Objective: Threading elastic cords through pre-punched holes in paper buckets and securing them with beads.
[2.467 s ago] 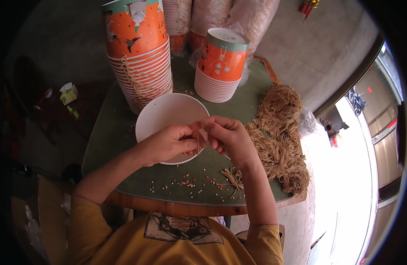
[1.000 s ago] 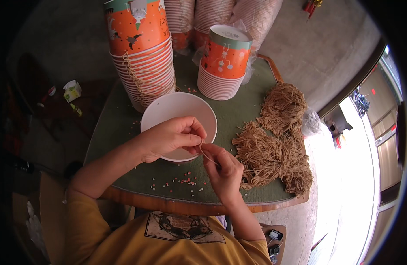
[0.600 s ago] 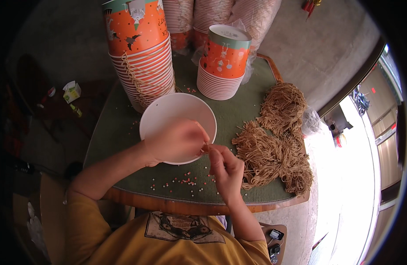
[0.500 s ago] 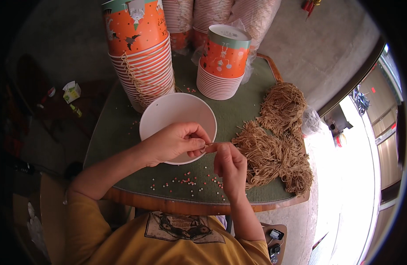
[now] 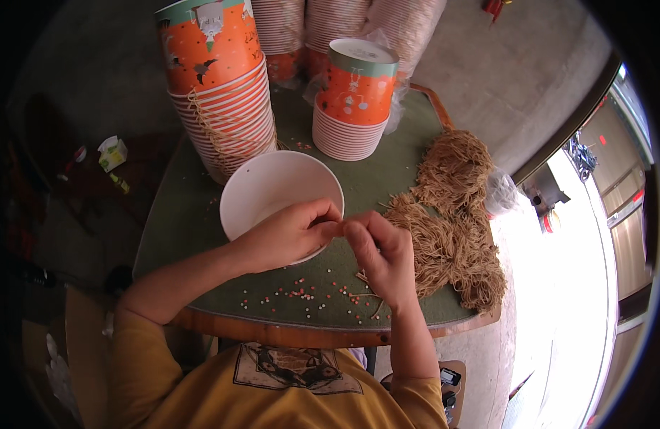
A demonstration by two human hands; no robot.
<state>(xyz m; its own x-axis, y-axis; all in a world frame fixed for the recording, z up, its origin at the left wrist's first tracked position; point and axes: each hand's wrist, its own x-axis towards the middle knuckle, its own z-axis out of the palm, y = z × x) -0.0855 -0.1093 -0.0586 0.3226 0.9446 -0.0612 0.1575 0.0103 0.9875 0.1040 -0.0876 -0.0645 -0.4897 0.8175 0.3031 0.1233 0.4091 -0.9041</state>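
My left hand (image 5: 290, 230) is closed in a pinch over the near rim of a paper bucket (image 5: 269, 187), white inside and standing with its mouth up. Fingertip to fingertip with it, my right hand (image 5: 384, 252) is also pinched, just right of the bucket. A thin tan cord seems to run between the fingertips, though the fingers cover most of it. Loose tan cord ends (image 5: 373, 303) show beside my right wrist. Right of that hand lies a heap of tan cords (image 5: 451, 243).
A tall stack of orange-printed buckets (image 5: 219, 93) stands behind the bucket, with cords hanging on its side. A shorter upside-down stack (image 5: 353, 100) stands back right. Small coloured beads (image 5: 297, 293) lie scattered on the green tabletop (image 5: 194, 264). Plastic-wrapped stacks (image 5: 330, 28) are farther back.
My right hand has turned, with its fingers raised and its wrist shifted right. Cord ends now show beside its wrist. My left hand remains over the bucket's rim. The whole view has shifted slightly.
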